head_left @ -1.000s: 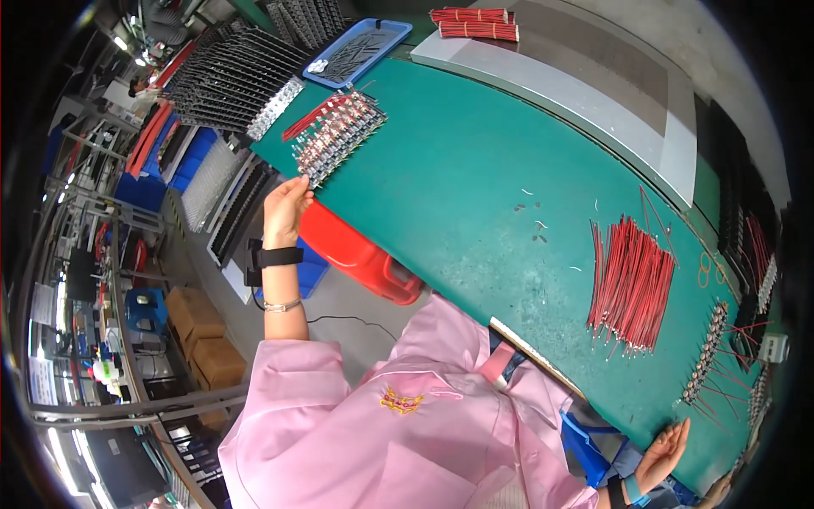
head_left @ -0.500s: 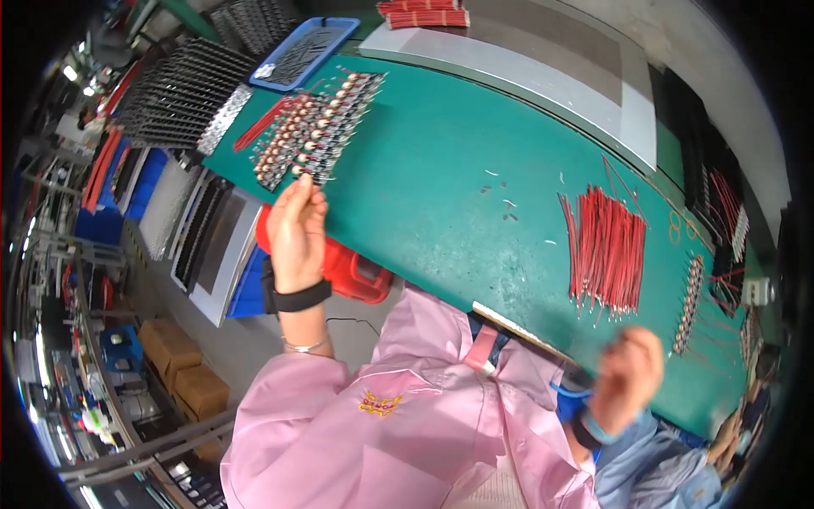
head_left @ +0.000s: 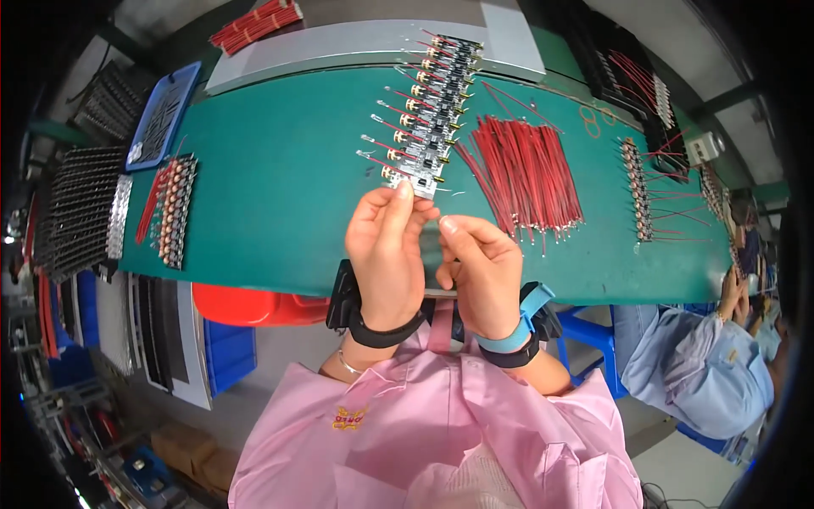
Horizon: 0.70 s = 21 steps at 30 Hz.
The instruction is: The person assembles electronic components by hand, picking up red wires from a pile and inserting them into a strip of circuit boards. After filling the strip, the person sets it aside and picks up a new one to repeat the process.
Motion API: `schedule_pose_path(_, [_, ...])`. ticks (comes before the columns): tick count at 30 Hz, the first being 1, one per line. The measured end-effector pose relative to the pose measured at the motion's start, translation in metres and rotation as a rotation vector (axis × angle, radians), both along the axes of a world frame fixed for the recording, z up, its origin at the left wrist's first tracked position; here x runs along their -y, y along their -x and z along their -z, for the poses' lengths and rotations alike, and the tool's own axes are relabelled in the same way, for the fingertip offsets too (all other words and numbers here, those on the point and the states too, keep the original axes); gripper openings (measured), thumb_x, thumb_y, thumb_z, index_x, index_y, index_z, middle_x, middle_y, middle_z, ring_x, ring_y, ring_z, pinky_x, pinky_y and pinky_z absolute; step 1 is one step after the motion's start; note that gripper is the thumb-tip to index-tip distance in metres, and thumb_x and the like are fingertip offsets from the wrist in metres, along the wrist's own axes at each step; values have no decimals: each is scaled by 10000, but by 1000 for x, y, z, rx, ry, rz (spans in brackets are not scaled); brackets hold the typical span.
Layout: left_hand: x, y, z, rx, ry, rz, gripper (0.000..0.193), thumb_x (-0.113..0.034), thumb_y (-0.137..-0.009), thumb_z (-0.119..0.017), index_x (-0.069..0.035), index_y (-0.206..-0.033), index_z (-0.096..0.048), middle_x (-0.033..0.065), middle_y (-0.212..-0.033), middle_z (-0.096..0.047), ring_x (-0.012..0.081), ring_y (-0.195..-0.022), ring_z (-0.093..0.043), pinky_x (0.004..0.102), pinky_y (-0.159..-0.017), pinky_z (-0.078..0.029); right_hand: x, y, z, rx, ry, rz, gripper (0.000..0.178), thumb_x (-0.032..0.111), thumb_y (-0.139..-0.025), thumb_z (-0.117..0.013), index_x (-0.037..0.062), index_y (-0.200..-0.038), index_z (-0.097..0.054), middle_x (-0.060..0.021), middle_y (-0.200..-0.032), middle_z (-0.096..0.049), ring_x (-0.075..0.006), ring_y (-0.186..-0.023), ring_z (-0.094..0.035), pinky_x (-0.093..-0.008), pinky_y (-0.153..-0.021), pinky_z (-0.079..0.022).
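Note:
My left hand (head_left: pixel 387 254) pinches the near end of a long circuit board strip (head_left: pixel 434 114) and holds it up over the green table (head_left: pixel 288 170). Along the strip run several pale round parts, each with a short red wire sticking out to the left. Close beside that near end is my right hand (head_left: pixel 482 267), its thumb and forefinger pressed together; whatever they may hold is too small to make out. To the right of the strip lies a thick bundle of red wires (head_left: pixel 526 174).
Other board strips (head_left: pixel 175 212) lie at the table's left end, next to a blue tray (head_left: pixel 165 114) of dark thin pieces. Another wired strip (head_left: pixel 636 191) is at the right, near rubber bands (head_left: pixel 591 121). A red bin (head_left: pixel 254 305) stands below the edge. A co-worker (head_left: pixel 699 356) sits at right.
My left hand has carried a board strip from the pile at the left to the middle. My right hand has come in from the right beside it. The view has turned.

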State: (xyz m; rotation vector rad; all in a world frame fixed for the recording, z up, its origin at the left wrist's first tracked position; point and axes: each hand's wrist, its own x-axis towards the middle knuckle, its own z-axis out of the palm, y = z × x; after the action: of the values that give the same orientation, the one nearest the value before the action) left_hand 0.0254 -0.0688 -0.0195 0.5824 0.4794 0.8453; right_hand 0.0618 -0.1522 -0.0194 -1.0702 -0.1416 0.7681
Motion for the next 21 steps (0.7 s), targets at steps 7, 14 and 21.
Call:
schedule_pose_path(7, [12, -4, 3, 54, 47, 121, 105, -100, -852, -519, -12, -855, -462, 65, -718, -547, 117, -634, -528, 221, -573, -432, -3, -8, -7, 2, -22, 81, 110, 73, -816, -562, -8, -881, -595, -37, -738, -566, -65, -551, -484, -194, -409, -386])
schedule_pose_path(14, [21, -8, 8, 42, -12, 164, 94, -88, -855, -509, -9, -868, -460, 67, -731, -558, 105, -646, -532, 213, -561, -430, 3, -15, -5, -10, -63, 127, 96, 41, -802, -569, -24, -869, -592, -57, -744, -594, -70, -525, -495, -189, -426, -388])
schedule_pose_path(21, [19, 4, 2, 49, -158, 413, 249, -133, -832, -538, 11, -1008, -437, 117, -932, -546, 163, -834, -550, 277, -700, -466, 32, -20, -9, 98, -76, 111, 49, -5, -794, -518, -10, -831, -549, -57, -693, -549, -88, -533, -471, -217, -411, -334])
